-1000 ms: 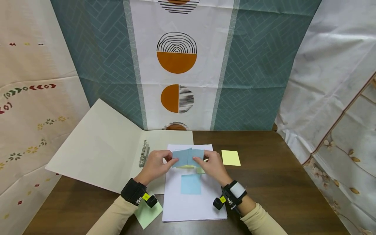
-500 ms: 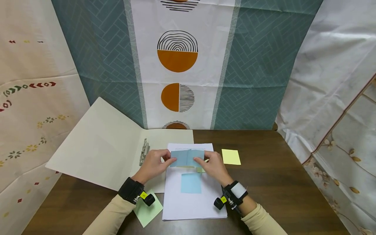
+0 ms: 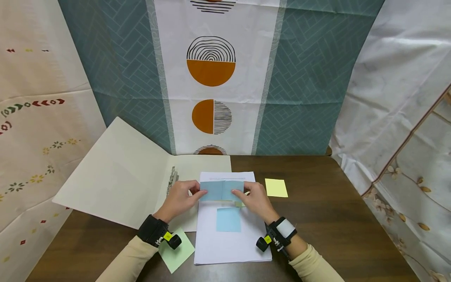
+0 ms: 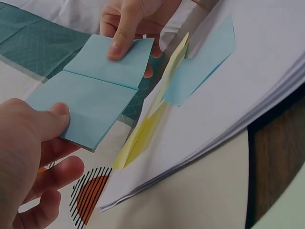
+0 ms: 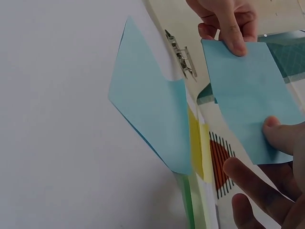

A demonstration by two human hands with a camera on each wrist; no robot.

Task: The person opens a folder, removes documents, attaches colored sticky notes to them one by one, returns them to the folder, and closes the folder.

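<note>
My left hand point(image 3: 180, 199) pinches the left end of a pair of blue sticky notes point(image 3: 211, 191), thumb on top. At the other end, my right hand point(image 3: 258, 199) pinches the right half. A straight seam divides the two halves in the left wrist view; whether they are stuck together or overlap, I cannot tell. The held notes are raised above a stack of white paper point(image 3: 232, 250). Another blue sticky note point(image 3: 228, 220) sits on that stack, its edge lifted in the right wrist view. Yellow notes point(image 4: 143, 136) and a green note point(image 5: 189, 200) stick up behind it.
An open cream binder point(image 3: 119, 172) with a metal clip point(image 5: 178, 52) lies left, partly under the paper. On the brown table point(image 3: 317, 219) are a yellow sticky note point(image 3: 276, 188) at right and a light green one point(image 3: 177, 250) near my left wrist. Patterned cloths hang behind.
My left hand has moved slightly left, and the blue notes now span wider and lie more level between the hands. The right hand has barely moved.
</note>
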